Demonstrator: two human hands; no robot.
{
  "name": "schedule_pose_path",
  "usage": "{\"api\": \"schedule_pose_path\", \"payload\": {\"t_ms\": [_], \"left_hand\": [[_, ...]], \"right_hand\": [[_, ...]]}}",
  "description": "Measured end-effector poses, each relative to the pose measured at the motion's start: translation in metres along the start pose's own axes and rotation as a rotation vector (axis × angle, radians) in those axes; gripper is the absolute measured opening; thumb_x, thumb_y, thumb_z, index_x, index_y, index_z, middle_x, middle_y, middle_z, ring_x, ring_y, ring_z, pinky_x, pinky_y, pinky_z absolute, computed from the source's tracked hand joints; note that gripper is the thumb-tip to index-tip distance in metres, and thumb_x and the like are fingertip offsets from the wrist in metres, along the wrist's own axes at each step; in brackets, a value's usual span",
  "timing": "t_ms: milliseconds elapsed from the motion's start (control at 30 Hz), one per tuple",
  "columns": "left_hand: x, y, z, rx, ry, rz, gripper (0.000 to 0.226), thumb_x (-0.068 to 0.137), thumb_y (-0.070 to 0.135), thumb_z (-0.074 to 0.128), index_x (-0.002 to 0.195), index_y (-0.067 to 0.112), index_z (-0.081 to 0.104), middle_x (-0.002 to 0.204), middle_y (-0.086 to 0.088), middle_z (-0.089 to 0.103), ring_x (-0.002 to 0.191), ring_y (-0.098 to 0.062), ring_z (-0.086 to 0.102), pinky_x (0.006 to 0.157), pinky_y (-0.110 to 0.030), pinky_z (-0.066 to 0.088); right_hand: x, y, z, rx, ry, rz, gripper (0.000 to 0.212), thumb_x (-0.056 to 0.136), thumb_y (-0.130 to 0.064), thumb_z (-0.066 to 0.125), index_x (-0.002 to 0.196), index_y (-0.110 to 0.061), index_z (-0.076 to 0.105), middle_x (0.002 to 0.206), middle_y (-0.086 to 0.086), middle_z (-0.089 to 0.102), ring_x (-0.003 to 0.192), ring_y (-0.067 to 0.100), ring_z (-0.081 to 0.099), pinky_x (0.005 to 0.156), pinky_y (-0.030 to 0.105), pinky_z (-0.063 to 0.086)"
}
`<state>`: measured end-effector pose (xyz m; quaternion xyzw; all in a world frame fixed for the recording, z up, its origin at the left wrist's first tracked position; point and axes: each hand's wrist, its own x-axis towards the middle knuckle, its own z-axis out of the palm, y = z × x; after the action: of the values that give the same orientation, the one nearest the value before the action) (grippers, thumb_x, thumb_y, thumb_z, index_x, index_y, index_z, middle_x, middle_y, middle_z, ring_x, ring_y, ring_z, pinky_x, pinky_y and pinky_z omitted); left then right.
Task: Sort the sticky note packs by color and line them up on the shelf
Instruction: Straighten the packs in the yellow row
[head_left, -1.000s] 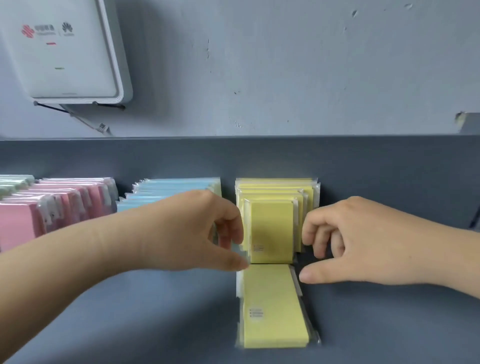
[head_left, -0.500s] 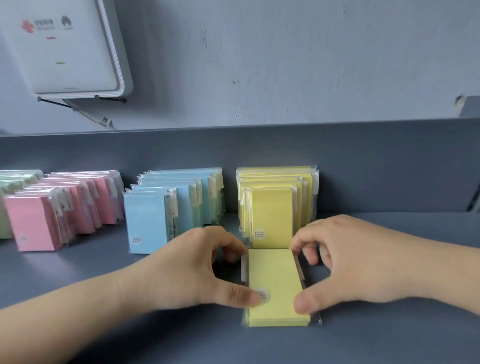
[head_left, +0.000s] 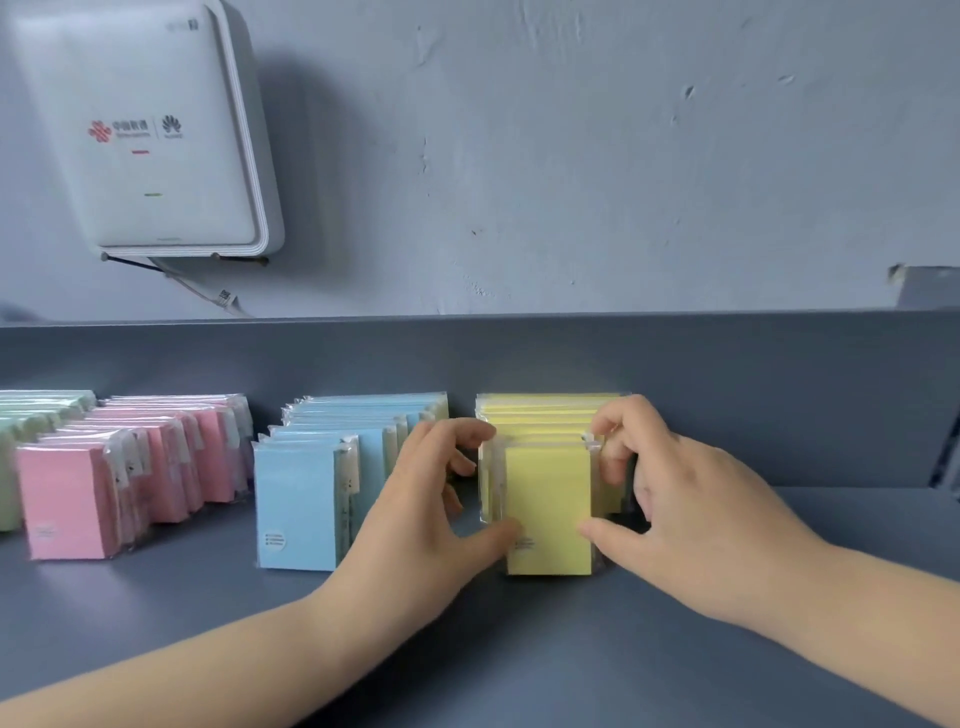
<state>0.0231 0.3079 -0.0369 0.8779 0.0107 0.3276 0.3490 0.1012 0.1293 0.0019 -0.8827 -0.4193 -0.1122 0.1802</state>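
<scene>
A blue-grey wall (head_left: 571, 156) rises behind the grey shelf (head_left: 467, 649); a white router (head_left: 140, 135) hangs up-left of the left hand (head_left: 415, 519). Left hand and right hand (head_left: 691, 514) pinch the upright front yellow pack (head_left: 548, 509) between them; blue packs (head_left: 306, 499) and pink packs (head_left: 67, 504) stand left of the left hand

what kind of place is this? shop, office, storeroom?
Probably a shop or stockroom display shelf, not certain. Many sealed sticky note packs stand in colour rows, pink, blue, yellow, on a grey shelf. A router box hangs on a scuffed painted wall.
</scene>
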Motion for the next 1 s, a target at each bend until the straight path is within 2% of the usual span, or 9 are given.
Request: {"api": "schedule_pose_path", "payload": {"t_ms": [133,233,333,467,633,733,800,867,1000], "left_hand": [[0.001,-0.002,0.003,-0.108,0.056,-0.103,0.074,0.073,0.015,0.076,0.123,0.046,0.031,0.126,0.029,0.037,0.118,0.017,0.036,0.094,0.001,0.03],[0.005,0.006,0.011,-0.258,-0.015,-0.238,0.089,0.08,0.02,0.07,0.146,0.036,0.012,0.139,0.035,0.017,0.132,0.015,0.015,0.105,-0.01,0.017],[0.013,0.01,0.016,-0.284,-0.083,-0.244,0.089,0.082,0.021,0.068,0.147,0.035,0.01,0.147,0.03,0.016,0.134,0.014,0.015,0.107,-0.012,0.017],[0.022,0.01,0.01,-0.007,-0.167,-0.148,0.081,0.087,0.034,0.06,0.148,0.032,0.007,0.149,0.029,0.0,0.132,0.017,0.0,0.104,-0.005,0.006],[0.027,0.016,0.006,0.049,-0.226,-0.143,0.073,0.091,0.031,0.055,0.148,0.028,0.01,0.153,0.022,-0.005,0.139,0.008,-0.002,0.104,-0.007,0.008],[0.03,0.017,0.002,0.098,-0.264,-0.155,0.075,0.092,0.032,0.053,0.149,0.026,0.005,0.155,0.018,-0.009,0.14,0.006,-0.003,0.099,-0.004,0.005],[0.031,0.017,-0.002,0.141,-0.298,-0.154,0.076,0.092,0.034,0.051,0.15,0.025,0.003,0.155,0.017,-0.01,0.14,0.007,-0.004,0.094,0.0,0.002],[0.032,0.018,-0.005,0.171,-0.309,-0.149,0.077,0.092,0.037,0.051,0.15,0.024,0.001,0.156,0.016,-0.011,0.14,0.006,-0.005,0.091,0.002,-0.001],[0.031,0.019,-0.005,0.205,-0.347,-0.131,0.08,0.092,0.041,0.048,0.15,0.024,-0.005,0.155,0.015,-0.016,0.14,0.006,-0.007,0.093,0.001,-0.003]], "right_hand": [[0.001,0.004,0.005,0.075,0.009,0.034,0.05,0.079,-0.048,0.06,0.1,-0.039,0.015,0.083,-0.024,0.045,0.069,0.005,0.052,0.066,0.021,0.043],[-0.002,0.007,0.009,0.117,0.026,0.059,0.054,0.08,-0.048,0.061,0.11,-0.039,0.017,0.078,-0.022,0.042,0.069,0.004,0.05,0.069,0.02,0.043],[-0.003,0.008,0.011,0.071,0.056,0.046,0.067,0.081,-0.051,0.058,0.126,-0.045,0.009,0.075,-0.024,0.037,0.065,-0.003,0.046,0.063,0.015,0.039],[0.0,0.007,0.009,0.025,0.052,-0.006,0.066,0.083,-0.053,0.054,0.138,-0.049,0.016,0.08,-0.045,0.035,0.073,-0.024,0.038,0.059,0.009,0.035],[0.002,0.0,0.011,-0.034,0.029,-0.005,0.068,0.088,-0.05,0.049,0.143,-0.047,0.008,0.072,-0.03,0.021,0.06,-0.009,0.031,0.056,0.009,0.032],[0.003,-0.001,0.011,-0.067,0.042,-0.048,0.07,0.088,-0.052,0.049,0.144,-0.043,0.009,0.096,-0.032,0.032,0.066,-0.01,0.036,0.059,0.008,0.031],[0.004,-0.001,0.01,-0.074,0.06,-0.049,0.072,0.085,-0.055,0.049,0.144,-0.042,0.01,0.123,-0.031,0.031,0.094,-0.008,0.047,0.072,0.009,0.034],[0.006,0.005,0.01,-0.144,0.143,-0.082,0.072,0.082,-0.058,0.047,0.145,-0.037,0.019,0.126,-0.024,0.034,0.106,0.002,0.049,0.079,0.014,0.038],[0.008,0.019,0.017,-0.252,0.292,-0.187,0.063,0.077,-0.055,0.041,0.128,-0.021,0.051,0.117,-0.011,0.055,0.097,0.008,0.046,0.076,0.026,0.049]]}}
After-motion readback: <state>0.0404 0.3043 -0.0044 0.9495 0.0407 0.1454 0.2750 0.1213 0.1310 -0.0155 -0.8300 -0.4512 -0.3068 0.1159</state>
